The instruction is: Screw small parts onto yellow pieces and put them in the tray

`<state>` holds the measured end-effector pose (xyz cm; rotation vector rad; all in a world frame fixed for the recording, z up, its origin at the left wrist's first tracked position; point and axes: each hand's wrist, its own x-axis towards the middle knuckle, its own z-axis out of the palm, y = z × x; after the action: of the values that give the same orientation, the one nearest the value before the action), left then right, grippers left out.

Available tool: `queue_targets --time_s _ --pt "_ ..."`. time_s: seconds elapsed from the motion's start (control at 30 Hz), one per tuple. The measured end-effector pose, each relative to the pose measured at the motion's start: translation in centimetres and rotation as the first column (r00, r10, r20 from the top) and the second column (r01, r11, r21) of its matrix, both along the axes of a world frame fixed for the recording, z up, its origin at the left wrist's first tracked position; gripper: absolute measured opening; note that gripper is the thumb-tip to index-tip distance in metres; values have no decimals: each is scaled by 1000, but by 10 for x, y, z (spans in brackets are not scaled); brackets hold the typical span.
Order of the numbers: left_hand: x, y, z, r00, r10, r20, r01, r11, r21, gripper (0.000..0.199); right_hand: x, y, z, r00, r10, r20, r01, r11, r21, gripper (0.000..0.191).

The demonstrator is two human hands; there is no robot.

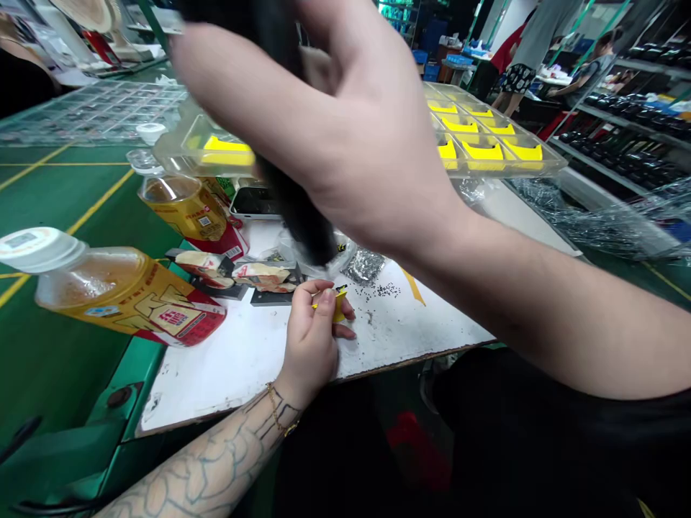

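Left hand (310,342) low over the board, nearly closed: you pinch a small yellow piece (335,303) between thumb and forefinger, with the other fingers curled just under it. Gold chain bracelet (278,410) on that wrist, line tattoo (210,467) along the forearm. Right hand (345,137) raised close to the lens, above and well apart from the left, fingers spread and motion-blurred. Long black object (296,194) runs behind it, too blurred to name; you cannot tell whether that hand has hold of it.

Under your left hand, white work board (242,374) with a brown edge, set on a green workbench (65,216) marked with yellow lines. Black specks (386,291) are scattered on the board near your left fingers, beside a clear bag of small dark parts (364,266) and a strip of yellow tape (413,286). Two printed packets (205,267) lie left of your hand. Two yellow-labelled plastic bottles (108,288) lie on their sides beyond them, on the bench. Small dark container (253,203) sits past the board's far end. Clear tray with yellow inserts (486,151) spans the view behind, partly hidden by your right hand. Farther off: clear compartment tray (91,111) at left, shelves of black items (626,137) at right, co-workers (532,43) in the background.
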<state>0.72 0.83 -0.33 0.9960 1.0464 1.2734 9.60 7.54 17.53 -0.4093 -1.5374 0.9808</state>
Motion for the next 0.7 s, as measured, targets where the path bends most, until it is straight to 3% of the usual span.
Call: queue_targets --time_s 0.03,0.1,0.13,0.2,0.3,0.43,0.5,0.7 --pt "0 -1 -1 1000 -14 -1 14 1000 4 27 11 -7 -6 999 -17 -32 17 1000 8 12" --pt "-1 -4 -3 996 -92 -20 93 995 31 26 36 -20 -20 992 -124 5 123 976 -180 17" --pt "-1 -6 -4 987 -156 -41 158 986 49 25 49 -25 -28 993 -114 32 119 958 -259 32" --pt "-1 -10 -6 951 -293 -98 301 951 69 25 74 -28 -45 990 -120 68 137 913 -384 42" --pt "-1 -11 -8 922 -369 -117 378 924 62 25 98 -20 -74 961 -273 49 275 909 -314 38" --pt "-2 -6 -8 923 -373 -97 376 927 11 23 106 -10 -103 957 -290 -14 274 918 -288 18" --pt "-2 -4 -7 921 -375 -102 376 926 -9 22 104 -10 -110 962 -270 -40 245 919 -309 9" --pt "-1 -5 -2 930 -358 -87 354 934 -53 23 97 -10 -120 973 -218 -80 181 926 -331 11"
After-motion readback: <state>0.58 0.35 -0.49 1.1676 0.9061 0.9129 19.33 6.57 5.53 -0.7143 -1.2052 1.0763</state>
